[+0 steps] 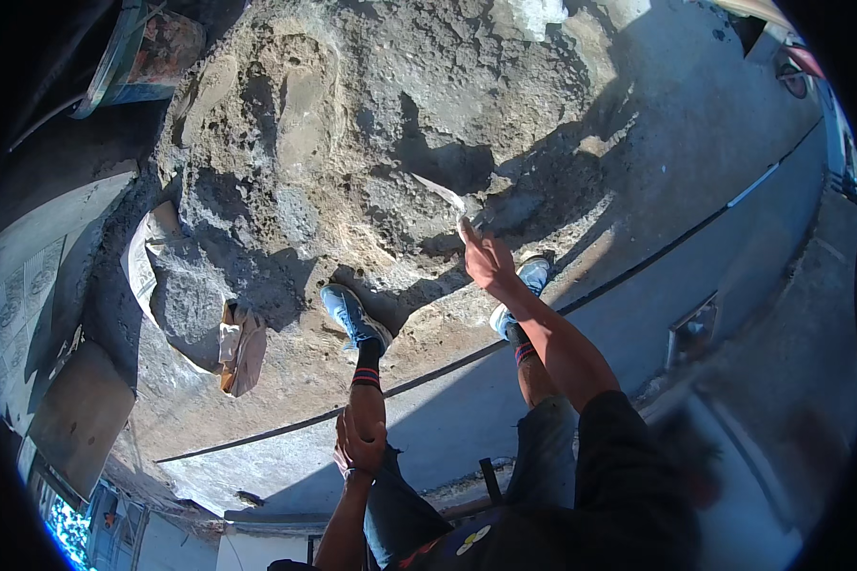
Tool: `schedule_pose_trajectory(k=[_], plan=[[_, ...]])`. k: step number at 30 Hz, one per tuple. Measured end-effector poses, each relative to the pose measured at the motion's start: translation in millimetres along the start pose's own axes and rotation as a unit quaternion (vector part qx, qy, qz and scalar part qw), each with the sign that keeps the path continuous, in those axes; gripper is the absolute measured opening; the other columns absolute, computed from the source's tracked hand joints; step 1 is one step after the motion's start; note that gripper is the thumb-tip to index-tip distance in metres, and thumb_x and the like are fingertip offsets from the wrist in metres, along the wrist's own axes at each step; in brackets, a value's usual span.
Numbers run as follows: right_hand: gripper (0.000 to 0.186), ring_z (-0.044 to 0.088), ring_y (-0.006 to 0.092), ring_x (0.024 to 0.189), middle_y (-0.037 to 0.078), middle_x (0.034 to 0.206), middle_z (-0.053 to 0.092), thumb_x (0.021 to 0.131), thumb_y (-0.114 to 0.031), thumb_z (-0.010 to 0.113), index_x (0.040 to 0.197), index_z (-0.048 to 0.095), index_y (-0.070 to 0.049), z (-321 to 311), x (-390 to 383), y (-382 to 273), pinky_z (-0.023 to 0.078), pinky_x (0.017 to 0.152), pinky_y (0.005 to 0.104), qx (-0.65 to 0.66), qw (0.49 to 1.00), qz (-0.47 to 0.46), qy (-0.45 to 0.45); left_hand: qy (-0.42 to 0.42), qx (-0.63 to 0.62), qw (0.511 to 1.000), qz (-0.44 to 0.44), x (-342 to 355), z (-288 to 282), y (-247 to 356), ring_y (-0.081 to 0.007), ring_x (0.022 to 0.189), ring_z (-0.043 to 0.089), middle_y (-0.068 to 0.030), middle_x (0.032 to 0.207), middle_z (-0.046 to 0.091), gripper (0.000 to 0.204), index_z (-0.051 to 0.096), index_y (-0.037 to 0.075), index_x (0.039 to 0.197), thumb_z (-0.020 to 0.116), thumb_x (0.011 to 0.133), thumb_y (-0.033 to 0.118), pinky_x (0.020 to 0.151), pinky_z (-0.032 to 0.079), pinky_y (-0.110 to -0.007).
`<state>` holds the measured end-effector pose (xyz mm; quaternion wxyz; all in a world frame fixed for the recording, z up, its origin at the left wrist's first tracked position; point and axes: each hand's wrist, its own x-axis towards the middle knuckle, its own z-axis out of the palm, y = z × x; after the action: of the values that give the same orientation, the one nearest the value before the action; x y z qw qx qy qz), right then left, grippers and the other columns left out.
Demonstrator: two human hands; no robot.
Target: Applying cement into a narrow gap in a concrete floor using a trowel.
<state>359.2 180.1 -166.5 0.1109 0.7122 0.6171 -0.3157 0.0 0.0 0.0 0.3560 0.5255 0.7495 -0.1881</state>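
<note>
My right hand (pixel 488 255) grips the handle of a trowel, whose pale blade (pixel 438 192) points up and left over a rough patch of grey cement mix or rubble (pixel 428 114), partly in shadow. My left hand (pixel 352 443) is wrapped on my left leg (pixel 365 409) around the knee. My blue shoes (pixel 348 314) stand on the gritty ground at the near edge of the patch, one either side of the trowel's handle. To the left lies a torn paper sack (pixel 243 347) beside a heap of grey powder (pixel 186 305).
A stained bucket (pixel 157 57) sits at the upper left. A tiled slab (pixel 24 305) and a brown board (pixel 81 423) lie along the left side. A concrete ledge (pixel 229 471) with a dark seam runs behind my feet. A small wheel (pixel 792 81) shows at the upper right.
</note>
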Motion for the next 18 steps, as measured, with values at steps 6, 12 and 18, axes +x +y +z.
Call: schedule_pose_trajectory(k=[6,12,18], plan=[[0.049,0.067,0.0265,0.066,0.014,0.079,0.068,0.096,-0.036,0.056,0.138,0.047,-0.012,-36.3,52.2,-15.7,0.053,0.061,0.0372,0.245,0.939,0.025,0.24,0.032,0.013,0.999,0.04,-6.0,5.7,-8.0,-0.04,0.117,0.057,-0.0204,0.135,0.053,0.076,0.045,0.013,0.142,0.068,0.076,0.044,0.094,0.048,-0.05],[0.035,0.05,0.0116,0.044,0.004,0.063,0.054,0.096,-0.041,0.059,0.12,0.059,-0.016,11.4,57.7,-46.5,0.041,0.037,0.0289,0.649,0.734,0.182,-0.082,0.019,0.019,1.0,0.009,-10.8,3.0,-0.8,-0.04,0.117,0.057,-0.0192,0.134,0.055,0.075,0.045,0.01,0.14,0.068,0.077,0.043,0.093,0.049,-0.05],[0.043,0.06,0.0226,0.052,0.014,0.075,0.062,0.095,-0.04,0.059,0.13,0.057,-0.014,52.2,-21.1,28.2,0.048,0.052,0.0367,0.36,0.918,0.006,0.169,0.027,0.027,0.999,0.017,-10.4,6.4,-2.0,-0.04,0.113,0.06,-0.0201,0.134,0.054,0.075,0.046,0.009,0.14,0.069,0.076,0.04,0.091,0.05,-0.049]])
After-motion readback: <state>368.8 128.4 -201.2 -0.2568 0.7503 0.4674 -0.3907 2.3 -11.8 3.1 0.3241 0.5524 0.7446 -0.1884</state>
